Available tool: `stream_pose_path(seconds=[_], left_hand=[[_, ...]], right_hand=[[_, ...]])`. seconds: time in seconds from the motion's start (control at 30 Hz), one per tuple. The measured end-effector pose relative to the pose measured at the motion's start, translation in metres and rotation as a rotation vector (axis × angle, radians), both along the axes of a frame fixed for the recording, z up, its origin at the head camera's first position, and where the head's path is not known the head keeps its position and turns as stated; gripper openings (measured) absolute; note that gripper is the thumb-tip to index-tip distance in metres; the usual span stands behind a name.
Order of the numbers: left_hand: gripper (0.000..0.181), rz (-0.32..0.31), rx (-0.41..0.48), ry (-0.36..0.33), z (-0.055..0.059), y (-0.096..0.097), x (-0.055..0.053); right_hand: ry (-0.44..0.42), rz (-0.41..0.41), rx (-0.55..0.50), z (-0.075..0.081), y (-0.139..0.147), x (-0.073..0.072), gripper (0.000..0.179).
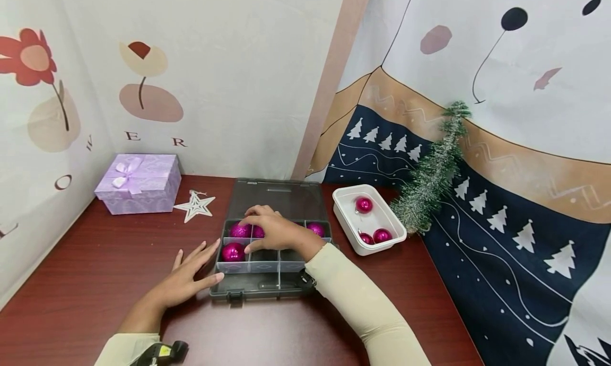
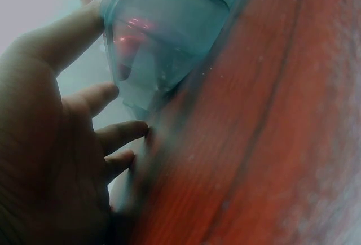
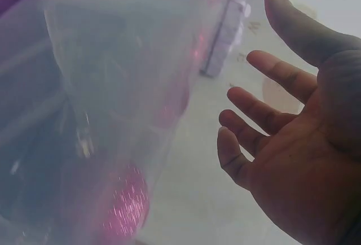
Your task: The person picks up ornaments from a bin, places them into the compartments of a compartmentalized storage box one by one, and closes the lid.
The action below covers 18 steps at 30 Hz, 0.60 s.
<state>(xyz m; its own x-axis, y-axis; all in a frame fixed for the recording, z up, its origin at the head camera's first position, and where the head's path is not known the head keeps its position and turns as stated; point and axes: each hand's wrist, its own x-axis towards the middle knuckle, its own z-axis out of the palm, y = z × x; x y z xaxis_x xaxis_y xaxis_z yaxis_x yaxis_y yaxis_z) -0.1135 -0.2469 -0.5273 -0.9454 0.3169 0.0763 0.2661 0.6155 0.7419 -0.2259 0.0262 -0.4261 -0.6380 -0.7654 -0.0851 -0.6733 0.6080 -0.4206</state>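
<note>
A dark translucent compartment box (image 1: 264,267) lies on the table with its lid (image 1: 279,200) folded back. A pink bauble (image 1: 233,252) fills a left compartment of the middle row. Behind it in the back row are a glittery bauble (image 1: 240,230), one partly covered by my fingers, and another bauble (image 1: 316,228) at the right end. My right hand (image 1: 277,232) hovers above the compartments, fingers spread and holding nothing, as the right wrist view shows. My left hand (image 1: 183,282) rests along the box's left side, fingers extended, thumb at its front left corner.
Right of the box stands a white tub (image 1: 342,225) with a few shiny pink baubles (image 1: 364,205). A tinsel tree (image 1: 429,180) is beyond it, against the printed cloth. At the back left sit a lilac gift box (image 1: 143,191) and a white star ornament (image 1: 194,206).
</note>
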Motion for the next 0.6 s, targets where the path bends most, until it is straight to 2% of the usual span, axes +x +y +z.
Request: stream_pose_path(seconds=[0.4,0.6], left_hand=[[0.085,-0.007,0.003,0.002,0.001,0.000,0.000],[0.086,-0.011,0.003,0.007,0.001,0.000,0.000]], right_hand=[[-0.081,-0.095,-0.192,0.013,0.047,-0.015,0.061],[-0.072,-0.150,-0.270,0.015,0.070,-0.018,0.059]])
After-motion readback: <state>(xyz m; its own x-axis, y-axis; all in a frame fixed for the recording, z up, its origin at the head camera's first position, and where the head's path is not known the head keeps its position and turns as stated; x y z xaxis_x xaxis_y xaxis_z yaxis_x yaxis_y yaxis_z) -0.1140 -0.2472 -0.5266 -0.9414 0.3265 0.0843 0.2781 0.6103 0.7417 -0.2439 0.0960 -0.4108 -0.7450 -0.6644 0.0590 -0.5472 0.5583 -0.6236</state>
